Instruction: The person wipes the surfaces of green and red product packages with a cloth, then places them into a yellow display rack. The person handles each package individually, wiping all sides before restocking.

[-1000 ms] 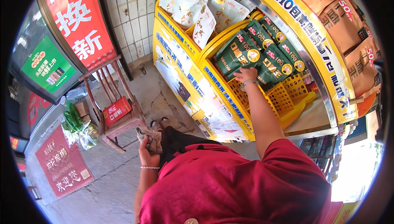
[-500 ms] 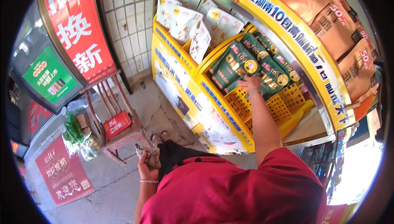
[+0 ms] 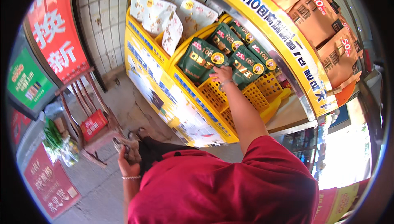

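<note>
My right hand (image 3: pixel 222 74) is at the lower right edge of a dark green pouch (image 3: pixel 200 60), its fingers apart and touching or very near it; I cannot tell which. Another green pouch (image 3: pixel 247 65) lies just right of the hand, with several more behind, all in the yellow bin (image 3: pixel 212 94) of a display stand. Low at my left side, my left hand (image 3: pixel 128 162) is closed around a crumpled grey-brown cloth (image 3: pixel 130 148). A light bracelet rings each wrist.
White pouches (image 3: pixel 158 14) stand in the neighbouring compartment. Large brown bags (image 3: pixel 316 17) hang or stack at upper right behind a yellow sign strip. A wooden chair (image 3: pixel 92 136) holding a red packet stands at left, beside bagged greens (image 3: pixel 52 136) and a red mat (image 3: pixel 47 183).
The view has shifted, so the whole scene sits further left and slightly higher. My right hand stays by the green pouches, and the cloth remains in my left hand.
</note>
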The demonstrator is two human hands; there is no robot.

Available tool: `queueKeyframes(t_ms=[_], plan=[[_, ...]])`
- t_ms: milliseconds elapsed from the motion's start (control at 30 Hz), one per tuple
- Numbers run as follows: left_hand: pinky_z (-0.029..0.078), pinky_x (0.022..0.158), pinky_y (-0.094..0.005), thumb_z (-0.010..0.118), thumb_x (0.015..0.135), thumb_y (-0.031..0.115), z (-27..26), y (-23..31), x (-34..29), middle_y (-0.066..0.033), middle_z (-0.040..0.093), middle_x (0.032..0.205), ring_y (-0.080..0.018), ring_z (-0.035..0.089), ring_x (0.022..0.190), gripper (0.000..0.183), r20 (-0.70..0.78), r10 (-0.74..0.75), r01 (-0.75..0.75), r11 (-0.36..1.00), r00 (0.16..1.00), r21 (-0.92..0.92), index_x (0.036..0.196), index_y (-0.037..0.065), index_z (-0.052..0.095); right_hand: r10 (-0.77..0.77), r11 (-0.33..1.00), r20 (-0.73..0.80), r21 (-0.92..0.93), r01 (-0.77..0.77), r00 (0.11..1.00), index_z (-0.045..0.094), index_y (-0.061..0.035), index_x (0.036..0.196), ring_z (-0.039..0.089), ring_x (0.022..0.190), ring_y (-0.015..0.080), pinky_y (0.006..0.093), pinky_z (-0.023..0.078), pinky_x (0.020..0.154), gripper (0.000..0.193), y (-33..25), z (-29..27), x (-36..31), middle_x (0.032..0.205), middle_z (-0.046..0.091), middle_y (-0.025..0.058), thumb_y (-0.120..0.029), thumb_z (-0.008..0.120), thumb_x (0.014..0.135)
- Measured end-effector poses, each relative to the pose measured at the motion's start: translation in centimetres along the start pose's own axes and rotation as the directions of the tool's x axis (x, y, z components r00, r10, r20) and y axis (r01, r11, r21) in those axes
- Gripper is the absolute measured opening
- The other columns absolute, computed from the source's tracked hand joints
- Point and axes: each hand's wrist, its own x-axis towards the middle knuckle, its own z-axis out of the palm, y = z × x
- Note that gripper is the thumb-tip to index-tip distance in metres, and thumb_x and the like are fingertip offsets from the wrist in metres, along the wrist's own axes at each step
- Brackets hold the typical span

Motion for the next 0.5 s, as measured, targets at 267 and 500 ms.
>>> queueKeyframes(t_ms=[267,500], plan=[[0.057,0.07,-0.0316,0.063,0.091,0.021,0.1,-0.2,-0.6,-0.0062,0.07,0.102,-0.0216,0.069,0.09,0.023,0.095,0.087,-0.086,0.996,0.992,-0.011,0.11,0.007,0.063,0.018,1.0,-0.079,-0.012,-0.019,0.997,0.052,0.0075,0.093,0.07,0.081,0.0331,0.0408,0.06,0.064,0.019,-0.1,0.8,-0.7,0.093,0.063,0.0192,-0.005,0.065,0.087],[0.055,0.087,-0.0346,0.061,0.092,0.016,-1.0,0.1,0.5,-0.0083,0.069,0.108,-0.0246,0.067,0.097,0.025,0.06,0.103,-0.095,0.988,0.993,-0.124,0.114,0.004,0.062,-0.189,0.955,-0.147,-0.256,0.147,0.971,0.064,0.0049,0.105,0.069,0.072,0.0221,0.0315,0.057,0.055,0.024,-2.5,-4.0,-3.9,0.094,0.066,0.0107,0.001,0.066,0.082]])
